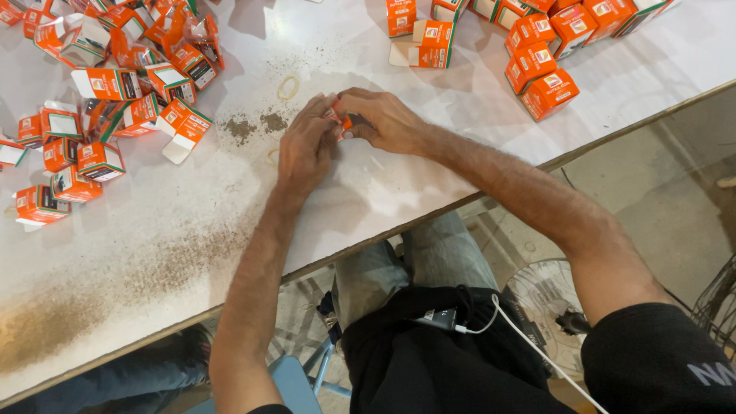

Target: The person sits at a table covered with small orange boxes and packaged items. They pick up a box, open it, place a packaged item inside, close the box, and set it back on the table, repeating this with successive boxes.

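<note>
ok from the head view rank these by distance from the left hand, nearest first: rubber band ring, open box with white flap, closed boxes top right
1. Rubber band ring, just above the left hand.
2. Open box with white flap, to its left.
3. Closed boxes, far on the right.

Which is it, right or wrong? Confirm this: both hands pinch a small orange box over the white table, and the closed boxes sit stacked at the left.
Wrong on one point. The head view shows the closed boxes at the right. The left hand and right hand do pinch the small orange box over the white table.
</note>
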{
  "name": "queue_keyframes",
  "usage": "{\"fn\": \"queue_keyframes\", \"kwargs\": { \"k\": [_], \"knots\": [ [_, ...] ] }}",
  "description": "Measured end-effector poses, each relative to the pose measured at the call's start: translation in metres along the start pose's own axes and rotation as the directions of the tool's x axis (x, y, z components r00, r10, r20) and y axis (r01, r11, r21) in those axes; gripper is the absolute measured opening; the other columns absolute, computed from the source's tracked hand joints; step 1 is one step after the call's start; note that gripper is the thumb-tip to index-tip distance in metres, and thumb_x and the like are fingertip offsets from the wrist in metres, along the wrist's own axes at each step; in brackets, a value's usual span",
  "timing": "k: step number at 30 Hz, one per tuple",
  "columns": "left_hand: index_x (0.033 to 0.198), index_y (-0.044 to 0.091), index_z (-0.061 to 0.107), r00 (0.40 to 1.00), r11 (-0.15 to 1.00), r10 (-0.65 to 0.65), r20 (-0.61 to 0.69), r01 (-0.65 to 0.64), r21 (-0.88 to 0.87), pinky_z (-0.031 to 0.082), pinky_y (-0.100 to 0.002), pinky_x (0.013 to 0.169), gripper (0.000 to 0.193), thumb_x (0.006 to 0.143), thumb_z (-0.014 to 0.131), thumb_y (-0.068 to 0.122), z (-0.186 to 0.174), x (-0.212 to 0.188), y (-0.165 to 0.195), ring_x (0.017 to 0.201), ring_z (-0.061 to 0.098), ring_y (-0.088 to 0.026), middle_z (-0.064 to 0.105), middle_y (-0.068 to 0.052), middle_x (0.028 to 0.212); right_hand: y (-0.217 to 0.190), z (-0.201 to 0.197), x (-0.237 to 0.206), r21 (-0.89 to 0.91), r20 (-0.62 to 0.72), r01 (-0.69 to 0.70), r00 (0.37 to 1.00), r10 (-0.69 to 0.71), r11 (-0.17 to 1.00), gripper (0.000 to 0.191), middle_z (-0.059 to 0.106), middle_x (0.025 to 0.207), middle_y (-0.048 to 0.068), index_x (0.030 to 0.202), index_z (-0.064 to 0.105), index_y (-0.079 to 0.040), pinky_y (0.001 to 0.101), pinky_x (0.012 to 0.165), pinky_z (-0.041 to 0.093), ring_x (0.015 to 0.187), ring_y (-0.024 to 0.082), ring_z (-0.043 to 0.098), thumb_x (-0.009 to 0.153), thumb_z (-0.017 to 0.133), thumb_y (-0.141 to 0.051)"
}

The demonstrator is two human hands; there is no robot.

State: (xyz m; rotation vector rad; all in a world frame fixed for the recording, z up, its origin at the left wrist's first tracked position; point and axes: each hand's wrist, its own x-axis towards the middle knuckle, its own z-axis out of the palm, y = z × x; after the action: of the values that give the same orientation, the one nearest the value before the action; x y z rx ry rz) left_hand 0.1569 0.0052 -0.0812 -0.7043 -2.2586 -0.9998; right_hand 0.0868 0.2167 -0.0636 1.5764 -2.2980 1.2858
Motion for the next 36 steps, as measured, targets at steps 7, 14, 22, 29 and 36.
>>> {"fn": "queue_keyframes", "kwargs": {
  "k": [7,14,22,29,36],
  "knots": [
    [0.125,0.0,0.063,0.998,0.989,0.06,0.033,-0.064,0.13,0.037,-0.054,0.124,0.026,0.101,0.07,0.007,-0.014,-0.006,0.018,0.15,0.037,-0.047,0.041,-0.028,0.159,0.008,-0.002,-0.002,-0.094,-0.124,0.059,0.99,-0.07,0.994,0.032,0.064,0.129,0.011,0.12,0.061,-0.008,0.0439,0.094,0.054,0.117,0.036,0.064,0.092,0.074,-0.002],
    [0.128,-0.002,0.06,0.984,0.964,-0.096,-0.151,0.13,0.233,0.044,-0.051,0.115,0.028,0.103,0.066,0.009,-0.008,-0.018,0.005,0.136,0.05,-0.042,0.052,-0.023,0.149,0.044,-0.045,-0.016,-0.674,-0.533,-0.386,0.844,-0.054,0.629,0.08,0.038,0.147,0.033,0.144,0.045,0.01,0.0671,0.108,0.031,0.136,0.051,0.034,0.09,0.086,-0.031],
    [0.153,-0.001,0.038,0.821,0.68,-0.054,-0.569,0.448,0.581,0.024,-0.06,0.128,0.065,0.103,0.072,0.024,-0.084,-0.029,-0.074,0.152,0.032,-0.041,0.04,-0.024,0.158,0.062,-0.038,-0.017,-0.344,-0.49,-0.484,0.824,0.285,0.805,0.062,0.054,0.131,0.023,0.132,0.051,-0.004,0.0544,0.089,0.049,0.116,0.042,0.058,0.091,0.092,-0.025],
    [0.155,-0.012,0.031,0.977,0.948,-0.123,-0.176,0.168,0.269,0.023,-0.057,0.123,0.066,0.109,0.062,0.022,-0.097,-0.02,-0.094,0.15,0.025,-0.051,0.03,-0.036,0.158,0.029,0.009,-0.003,0.077,-0.182,-0.265,0.944,0.275,0.961,0.082,0.053,0.145,0.019,0.151,0.026,-0.005,0.0478,0.109,0.051,0.133,0.038,0.059,0.099,0.084,-0.03],
    [0.112,0.006,0.066,0.783,0.637,-0.219,-0.582,0.567,0.523,0.047,-0.044,0.097,0.024,0.089,0.059,0.005,-0.195,-0.014,-0.133,0.109,0.06,-0.033,0.064,-0.015,0.12,0.028,0.012,-0.007,-0.098,-0.114,-0.025,0.993,0.013,0.995,0.07,0.027,0.168,0.024,0.165,0.01,-0.001,0.0498,0.132,0.032,0.157,0.042,0.033,0.118,0.057,-0.024]
  ]
}}
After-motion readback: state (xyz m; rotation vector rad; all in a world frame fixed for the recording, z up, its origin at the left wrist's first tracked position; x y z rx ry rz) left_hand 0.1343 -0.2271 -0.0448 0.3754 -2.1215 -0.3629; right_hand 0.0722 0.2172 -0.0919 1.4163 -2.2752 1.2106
